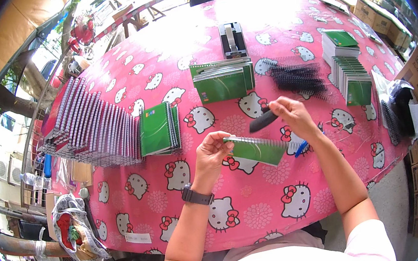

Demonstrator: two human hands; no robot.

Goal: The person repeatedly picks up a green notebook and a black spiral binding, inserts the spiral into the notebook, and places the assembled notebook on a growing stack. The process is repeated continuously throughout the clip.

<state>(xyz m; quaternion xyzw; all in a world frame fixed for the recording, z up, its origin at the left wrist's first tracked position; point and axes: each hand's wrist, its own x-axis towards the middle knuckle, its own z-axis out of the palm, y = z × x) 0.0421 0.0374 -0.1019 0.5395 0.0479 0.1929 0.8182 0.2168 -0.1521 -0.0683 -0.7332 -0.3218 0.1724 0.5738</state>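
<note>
My left hand [210, 153] pinches the left end of a small green notebook [258, 149], which is tilted over the table with a wire-like spiral along its upper edge. Just above it, my right hand [289, 113] is closed on a dark, elongated, slightly curved thing [263, 121]; it is too blurred to name. A blue-handled tool [301, 148] lies under my right wrist. Beyond my hands stands a row of green notebooks [222, 85], and black spiral coils [296, 79] lie heaped to their right.
Stacked spiral notebooks [90, 128] fill the left side, with green ones [157, 128] beside them. More green notebooks [349, 73] stand at the right. A black desktop device [232, 40] sits at the back. A plastic bag [76, 230] hangs at the left edge; cardboard boxes [382, 20] are at far right.
</note>
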